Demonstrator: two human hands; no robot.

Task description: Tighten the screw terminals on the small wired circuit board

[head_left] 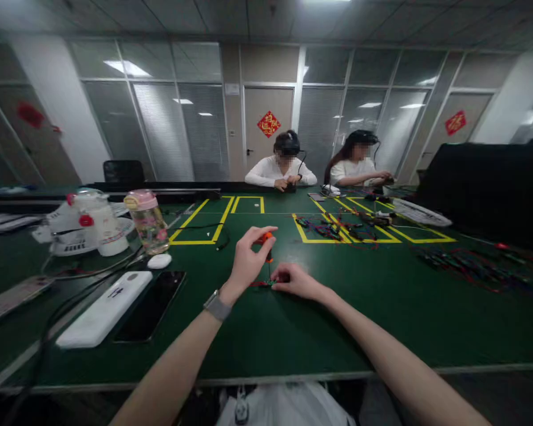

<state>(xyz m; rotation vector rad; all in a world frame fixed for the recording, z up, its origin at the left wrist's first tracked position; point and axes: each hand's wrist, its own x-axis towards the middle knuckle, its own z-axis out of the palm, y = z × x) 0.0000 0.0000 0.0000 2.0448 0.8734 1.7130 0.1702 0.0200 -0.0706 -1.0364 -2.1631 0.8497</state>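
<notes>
Head view: your left hand [247,253] is gripping the orange screwdriver [270,258] upright, apparently keeping it aligned, while your right hand [296,280] is pinching the wired part [270,283], likely steadying it.

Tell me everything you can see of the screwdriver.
The screwdriver has an orange handle, apparently plastic, partly hidden by the left hand, whose fingers and thumb hold it. A thin, dark shaft runs down from it. It stands nearly upright above the green table, tip down at a small green piece by the fingertips of the right hand. The tip is too small to make out its shape or confirm contact.
</notes>
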